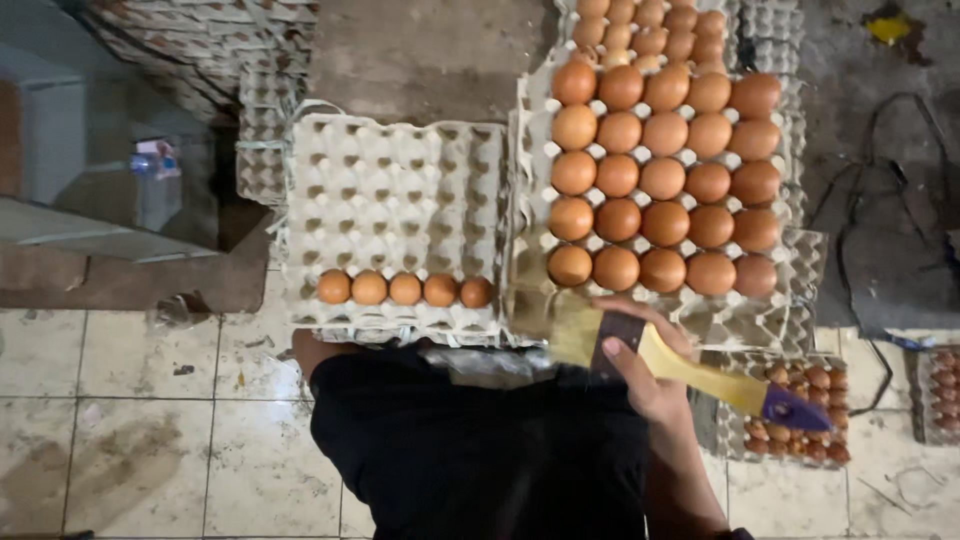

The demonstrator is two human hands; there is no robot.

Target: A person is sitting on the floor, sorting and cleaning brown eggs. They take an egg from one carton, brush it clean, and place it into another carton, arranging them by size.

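Note:
My right hand (645, 375) grips a paintbrush (700, 372) with a yellow handle, a purple tip and pale bristles, held near the front edge of a grey egg tray (800, 265) filled with brown eggs (663, 170). To its left sits a second grey tray (395, 190) that holds a single row of brown eggs (405, 289) along its near edge. My left hand is out of sight, likely hidden below my dark clothing (470, 450); only a bit of forearm shows at the tray's front left corner.
Stacks of bare trays (262, 140) stand at the back left. More filled trays lie behind (650, 25) and at the lower right (810, 410). A small bottle (155, 160) rests on a grey box at left. A dark cable (880, 200) loops over the floor at right.

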